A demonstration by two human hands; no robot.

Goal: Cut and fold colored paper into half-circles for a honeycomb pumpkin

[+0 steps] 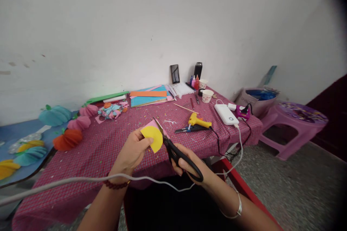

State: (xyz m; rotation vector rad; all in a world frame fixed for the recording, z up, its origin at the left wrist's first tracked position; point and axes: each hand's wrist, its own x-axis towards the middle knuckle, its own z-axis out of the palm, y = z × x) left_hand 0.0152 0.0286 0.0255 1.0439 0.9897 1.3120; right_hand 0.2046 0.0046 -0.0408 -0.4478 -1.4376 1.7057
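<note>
My left hand (136, 149) pinches a yellow, roughly half-round piece of paper (153, 138) by its left edge. Behind it shows a pink sheet of paper (150, 124); whether my fingers hold that too is hard to make out. Black-handled scissors (173, 150) are in my right hand (187, 160), fingers through the loops. The blades point up and left, along the right side of the yellow paper, over the pink one. Both hands are above the front of the checked cloth.
A yellow glue gun (200, 121) lies to the right, near a white power bank (226, 114) with a cable running across my arms. Paper scraps (111, 110) and paper pumpkins (67, 139) sit left. Coloured sheets (149, 100), paper cups (207, 96) and a phone (175, 74) stand farther back.
</note>
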